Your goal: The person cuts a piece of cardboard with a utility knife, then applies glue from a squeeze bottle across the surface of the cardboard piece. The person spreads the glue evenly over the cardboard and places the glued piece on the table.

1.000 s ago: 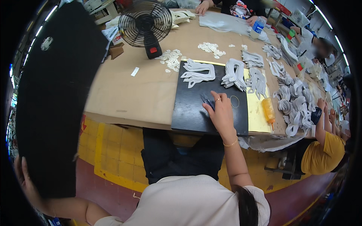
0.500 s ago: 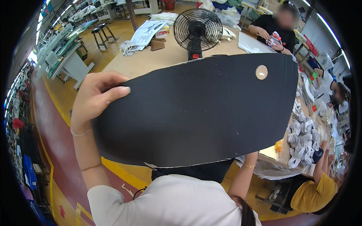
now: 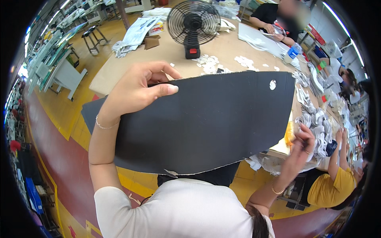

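A large black cardboard sheet [image 3: 206, 123] with curved, rough-cut edges and a round hole near its right end spans the space in front of my body. My left hand [image 3: 143, 85] pinches its upper edge, thumb on the near face and fingers behind. Off the sheet's right end, my right hand [image 3: 299, 146] is raised and somewhat blurred, its fingers loosely bent and apart. I see nothing held in it. Beyond the sheet, small white cut pieces [image 3: 207, 63] lie scattered on the table [image 3: 115, 75], partly hidden by the sheet.
A black fan [image 3: 193, 27] stands on the table, with papers [image 3: 139, 31] to its left. A plastic bottle [image 3: 293, 52] and bundles of grey-white strips [image 3: 315, 123] lie on the right. One person [image 3: 262, 18] works across the table; another in a yellow shirt [image 3: 327, 190] sits at right.
My right hand has come out from behind the sheet to its right side. My left hand has shifted rightward along the upper edge. More white pieces show on the table.
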### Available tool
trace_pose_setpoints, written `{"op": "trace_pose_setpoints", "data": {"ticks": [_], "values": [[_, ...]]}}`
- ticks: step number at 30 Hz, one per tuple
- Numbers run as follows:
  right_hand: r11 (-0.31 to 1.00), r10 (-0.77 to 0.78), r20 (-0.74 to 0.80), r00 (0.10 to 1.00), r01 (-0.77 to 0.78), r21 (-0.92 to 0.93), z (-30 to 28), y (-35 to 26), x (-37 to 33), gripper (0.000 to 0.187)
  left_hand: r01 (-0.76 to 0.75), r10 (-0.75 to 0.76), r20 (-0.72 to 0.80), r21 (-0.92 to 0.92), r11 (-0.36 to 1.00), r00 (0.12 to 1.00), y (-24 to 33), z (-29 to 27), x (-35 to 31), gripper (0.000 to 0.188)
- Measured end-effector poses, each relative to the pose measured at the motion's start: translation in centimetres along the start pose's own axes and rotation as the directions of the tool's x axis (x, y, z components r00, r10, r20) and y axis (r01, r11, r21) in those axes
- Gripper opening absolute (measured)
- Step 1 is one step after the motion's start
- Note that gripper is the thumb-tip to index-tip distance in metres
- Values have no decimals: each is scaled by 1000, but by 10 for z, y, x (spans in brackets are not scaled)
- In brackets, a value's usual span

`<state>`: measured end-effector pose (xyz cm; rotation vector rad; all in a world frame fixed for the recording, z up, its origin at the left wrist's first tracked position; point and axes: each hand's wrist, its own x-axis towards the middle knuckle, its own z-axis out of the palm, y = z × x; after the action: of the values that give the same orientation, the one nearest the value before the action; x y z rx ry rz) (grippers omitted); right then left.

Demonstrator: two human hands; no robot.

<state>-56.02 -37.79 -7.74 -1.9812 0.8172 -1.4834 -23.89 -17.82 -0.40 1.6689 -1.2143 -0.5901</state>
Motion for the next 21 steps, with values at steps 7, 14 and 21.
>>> {"op": "trace_pose_setpoints", "data": {"ticks": [7,14,21], "values": [[963,-238,342,909,266,-35,43,-36,-9,22,-243,254,38,-177,954,967,30,14,10,26],[967,-201,418,886,111,229,42,-73,-14,17,-637,637,-103,-277,720,764,73,14,20,34],[866,-247,576,779,-89,492,81,-100,-36,15,-799,786,-190,12,601,588,79,15,27,24]]}}
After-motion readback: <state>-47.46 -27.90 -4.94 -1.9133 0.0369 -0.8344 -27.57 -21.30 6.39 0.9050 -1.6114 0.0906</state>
